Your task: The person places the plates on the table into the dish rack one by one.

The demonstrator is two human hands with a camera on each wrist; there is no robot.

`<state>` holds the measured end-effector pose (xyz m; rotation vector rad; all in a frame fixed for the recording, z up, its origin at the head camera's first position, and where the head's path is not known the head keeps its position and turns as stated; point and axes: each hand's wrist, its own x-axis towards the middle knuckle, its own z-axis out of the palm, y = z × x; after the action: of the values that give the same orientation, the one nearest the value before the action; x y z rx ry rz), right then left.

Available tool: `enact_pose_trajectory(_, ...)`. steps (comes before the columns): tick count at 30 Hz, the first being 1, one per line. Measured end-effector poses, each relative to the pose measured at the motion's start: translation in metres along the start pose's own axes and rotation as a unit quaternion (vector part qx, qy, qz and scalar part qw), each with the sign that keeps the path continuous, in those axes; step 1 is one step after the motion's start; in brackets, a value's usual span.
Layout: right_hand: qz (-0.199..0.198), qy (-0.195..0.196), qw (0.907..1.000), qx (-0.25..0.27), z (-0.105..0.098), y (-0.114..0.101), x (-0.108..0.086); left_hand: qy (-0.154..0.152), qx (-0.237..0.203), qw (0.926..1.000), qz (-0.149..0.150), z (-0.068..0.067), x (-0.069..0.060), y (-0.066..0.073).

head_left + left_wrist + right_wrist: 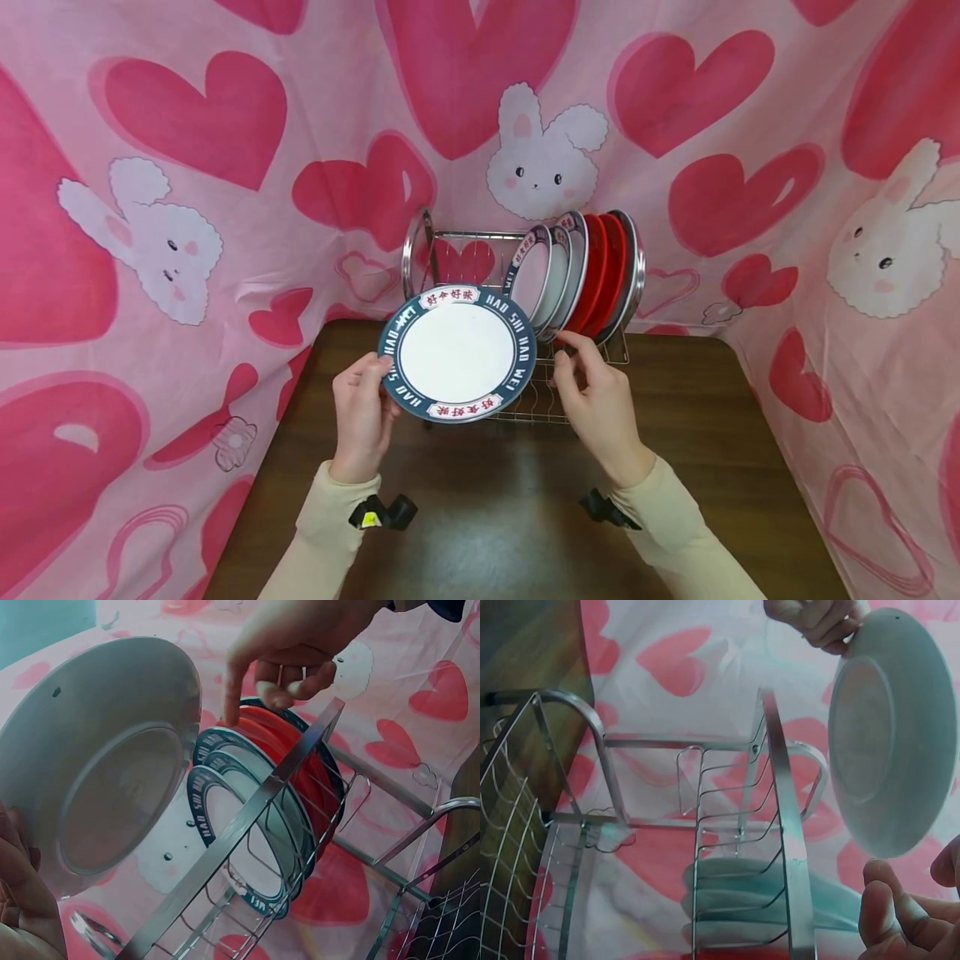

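A white plate (457, 352) with a dark blue lettered rim is held up in front of the rack, its face toward the head camera. My left hand (362, 408) grips it by the left edge, thumb on the rim. To the right of that plate is my right hand (600, 400), thumb and index finger apart with nothing between them. Its fingertips are close to the lower edges of the racked plates. Several blue-rimmed plates (529, 275) and red plates (592, 275) stand on edge in the rack's right part. The held plate's grey underside (124, 802) shows in the left wrist view.
The metal dish rack (407, 258) stands at the back of the brown wooden table (480, 517), with a lower wire tier. Pink cloth (337, 75) with hearts and rabbits hangs behind and at both sides.
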<state>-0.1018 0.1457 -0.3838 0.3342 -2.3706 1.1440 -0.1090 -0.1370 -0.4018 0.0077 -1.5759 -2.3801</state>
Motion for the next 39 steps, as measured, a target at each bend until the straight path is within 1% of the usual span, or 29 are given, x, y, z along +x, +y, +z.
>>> enact_pose_trajectory(2, 0.002, -0.006, 1.0000, 0.004, 0.001, -0.003, 0.001, 0.000, 0.001, 1.0000, -0.006, 0.001, -0.001, 0.000)
enact_pose_trajectory(6, 0.010, -0.020, 0.9995, 0.023, 0.003, -0.008, 0.004, -0.001, -0.004, 1.0000, -0.009, 0.004, -0.001, -0.001)
enact_pose_trajectory(12, 0.053, -0.047, 0.9950, 0.071, 0.004, -0.012, 0.006, -0.004, -0.002, 1.0000, -0.007, 0.007, -0.002, -0.003)
enact_pose_trajectory(15, 0.072, -0.053, 0.9908, 0.101, 0.004, -0.014, 0.008, -0.006, 0.000, 0.9999, -0.010, 0.008, -0.003, -0.004)
enact_pose_trajectory(19, 0.087, -0.057, 0.9842, 0.143, 0.003, -0.017, 0.010, -0.009, 0.000, 0.9998, -0.015, 0.009, -0.004, -0.006)
enact_pose_trajectory(24, 0.108, -0.075, 0.9751, 0.179, 0.003, -0.018, 0.013, -0.011, -0.004, 0.9996, -0.025, 0.011, -0.004, -0.007)
enact_pose_trajectory(26, 0.113, -0.080, 0.9724, 0.188, 0.004, -0.019, 0.014, -0.010, -0.001, 0.9997, -0.023, 0.011, -0.004, -0.008)
enact_pose_trajectory(29, 0.113, -0.073, 0.9720, 0.193, 0.004, -0.020, 0.014, -0.013, 0.011, 0.9998, -0.013, 0.012, -0.005, -0.009)
enact_pose_trajectory(34, 0.101, -0.038, 0.9756, 0.192, 0.003, -0.022, 0.020, -0.034, 0.047, 0.9983, 0.008, 0.012, -0.003, -0.012)
enact_pose_trajectory(37, 0.085, -0.020, 0.9795, 0.182, 0.001, -0.024, 0.027, -0.048, 0.071, 0.9960, 0.022, 0.012, 0.000, -0.012)
enact_pose_trajectory(39, 0.070, -0.012, 0.9827, 0.171, -0.001, -0.026, 0.032, -0.053, 0.094, 0.9935, 0.037, 0.012, 0.004, -0.013)
